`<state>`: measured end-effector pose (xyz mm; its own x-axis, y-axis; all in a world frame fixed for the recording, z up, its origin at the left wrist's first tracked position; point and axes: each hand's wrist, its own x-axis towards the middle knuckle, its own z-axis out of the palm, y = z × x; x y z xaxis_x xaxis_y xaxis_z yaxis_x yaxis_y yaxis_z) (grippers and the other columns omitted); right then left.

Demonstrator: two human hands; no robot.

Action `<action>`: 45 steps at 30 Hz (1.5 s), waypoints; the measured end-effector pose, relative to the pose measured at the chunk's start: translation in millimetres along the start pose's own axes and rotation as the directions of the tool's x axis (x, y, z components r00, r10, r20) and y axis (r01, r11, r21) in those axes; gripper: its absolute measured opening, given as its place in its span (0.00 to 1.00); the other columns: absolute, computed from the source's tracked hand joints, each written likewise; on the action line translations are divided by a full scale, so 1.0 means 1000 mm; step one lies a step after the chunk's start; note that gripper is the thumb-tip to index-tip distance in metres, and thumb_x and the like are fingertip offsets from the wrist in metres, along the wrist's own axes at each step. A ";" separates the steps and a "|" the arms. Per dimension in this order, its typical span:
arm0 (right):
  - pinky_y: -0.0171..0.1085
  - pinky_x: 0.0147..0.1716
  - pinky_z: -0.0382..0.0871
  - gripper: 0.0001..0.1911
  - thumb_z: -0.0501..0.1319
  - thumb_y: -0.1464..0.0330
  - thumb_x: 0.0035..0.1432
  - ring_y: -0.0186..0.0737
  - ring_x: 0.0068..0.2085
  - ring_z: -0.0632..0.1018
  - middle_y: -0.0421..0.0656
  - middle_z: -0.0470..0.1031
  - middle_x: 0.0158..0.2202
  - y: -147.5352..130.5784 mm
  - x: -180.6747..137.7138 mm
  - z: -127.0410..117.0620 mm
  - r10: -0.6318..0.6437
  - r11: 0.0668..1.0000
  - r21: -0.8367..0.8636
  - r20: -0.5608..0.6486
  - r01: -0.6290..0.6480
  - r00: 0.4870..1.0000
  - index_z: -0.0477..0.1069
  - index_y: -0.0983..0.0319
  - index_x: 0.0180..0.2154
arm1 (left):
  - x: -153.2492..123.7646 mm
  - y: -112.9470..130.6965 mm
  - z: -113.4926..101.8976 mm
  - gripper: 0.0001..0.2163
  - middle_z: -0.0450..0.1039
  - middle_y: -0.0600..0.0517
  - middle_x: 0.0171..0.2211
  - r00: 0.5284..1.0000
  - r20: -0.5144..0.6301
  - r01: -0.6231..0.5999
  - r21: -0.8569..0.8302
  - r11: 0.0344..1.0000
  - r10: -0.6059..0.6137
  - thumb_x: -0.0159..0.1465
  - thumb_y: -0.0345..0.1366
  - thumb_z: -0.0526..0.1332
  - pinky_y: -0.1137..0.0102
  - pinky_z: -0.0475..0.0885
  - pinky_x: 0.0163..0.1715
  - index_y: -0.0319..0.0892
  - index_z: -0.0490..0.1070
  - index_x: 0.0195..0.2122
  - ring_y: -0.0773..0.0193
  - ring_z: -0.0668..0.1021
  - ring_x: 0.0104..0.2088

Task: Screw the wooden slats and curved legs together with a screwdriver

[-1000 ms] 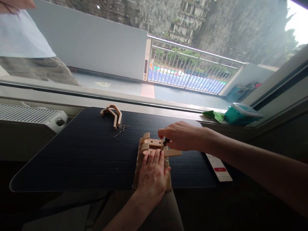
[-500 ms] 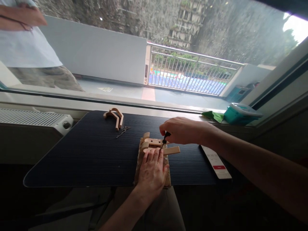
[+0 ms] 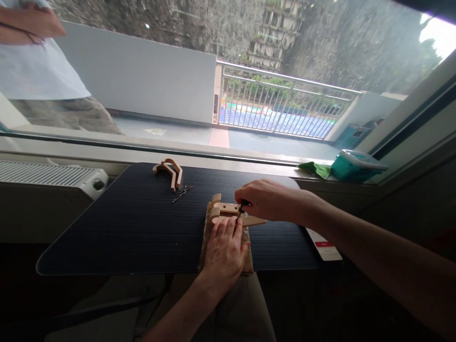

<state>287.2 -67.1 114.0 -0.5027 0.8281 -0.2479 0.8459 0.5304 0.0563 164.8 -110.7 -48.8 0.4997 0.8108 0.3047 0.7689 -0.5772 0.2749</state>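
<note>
My right hand (image 3: 261, 199) is closed around the dark handle of a screwdriver (image 3: 243, 205). Its metal shaft slants down to the wood beside my left fingertips. My left hand (image 3: 226, 247) lies flat with fingers stretched out, pressing on a light wooden piece (image 3: 254, 221). Another wooden piece (image 3: 228, 208) with dark holes lies just beyond it. Both rest on a rough-edged brown block (image 3: 204, 237) at the table's near edge. The screwdriver's tip is hidden by my fingers.
Two bent wooden pieces (image 3: 174, 173) and several screws (image 3: 183, 194) lie on the dark table (image 3: 117, 228). A phone (image 3: 326, 247) is partly under my right forearm. On the sill sit a green cloth (image 3: 315, 169) and a teal box (image 3: 356, 166). A person (image 3: 42, 71) stands outside the window.
My right hand and the screwdriver have come down slightly toward the wood, and my forearm now covers more of the phone. My left hand stays in place.
</note>
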 end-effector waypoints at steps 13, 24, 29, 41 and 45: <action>0.33 0.25 0.54 0.10 0.53 0.69 0.56 0.33 0.27 0.68 0.42 0.74 0.29 0.010 -0.004 0.001 0.040 0.994 0.098 -0.033 -0.036 0.999 0.72 0.61 0.37 | -0.002 -0.010 0.003 0.20 0.63 0.44 0.56 0.996 -0.046 -0.079 -0.049 0.996 0.077 0.62 0.36 0.56 0.53 0.58 0.58 0.41 0.64 0.55 0.52 0.64 0.57; 0.32 0.24 0.53 0.14 0.52 0.62 0.58 0.32 0.24 0.66 0.42 0.73 0.27 0.010 0.001 0.012 0.115 0.982 0.161 -0.123 -0.095 0.986 0.71 0.61 0.39 | -0.001 -0.009 -0.002 0.21 0.62 0.44 0.57 0.998 0.007 -0.061 -0.065 0.996 0.061 0.61 0.36 0.57 0.55 0.56 0.60 0.41 0.63 0.56 0.52 0.63 0.58; 0.32 0.26 0.55 0.12 0.54 0.68 0.55 0.32 0.27 0.68 0.41 0.74 0.29 0.012 0.000 0.008 0.022 0.984 0.176 -0.110 -0.002 0.994 0.72 0.60 0.40 | -0.002 -0.010 -0.004 0.21 0.63 0.44 0.57 0.997 0.010 -0.080 -0.080 0.994 0.081 0.61 0.36 0.57 0.55 0.56 0.60 0.41 0.63 0.56 0.53 0.63 0.58; 0.32 0.27 0.55 0.11 0.53 0.72 0.55 0.33 0.29 0.68 0.42 0.74 0.30 0.015 -0.005 0.011 0.027 0.986 0.164 -0.078 -0.014 0.997 0.72 0.61 0.38 | 0.000 -0.011 -0.005 0.23 0.62 0.41 0.57 0.996 0.049 -0.071 -0.083 0.994 0.075 0.58 0.35 0.60 0.52 0.58 0.58 0.40 0.64 0.55 0.49 0.63 0.58; 0.33 0.25 0.53 0.12 0.52 0.67 0.57 0.32 0.26 0.67 0.43 0.73 0.27 0.010 -0.004 0.007 0.066 0.994 0.093 -0.056 -0.061 0.996 0.73 0.62 0.36 | 0.000 -0.010 -0.006 0.23 0.62 0.41 0.57 0.995 0.062 -0.071 -0.081 0.994 0.076 0.58 0.36 0.60 0.52 0.57 0.59 0.39 0.64 0.56 0.49 0.63 0.58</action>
<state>298.7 -66.4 108.4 -0.4548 0.8702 -0.1896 0.8878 0.4599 -0.0188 154.3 -105.3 -46.1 0.5806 0.7688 0.2681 0.6965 -0.6395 0.3255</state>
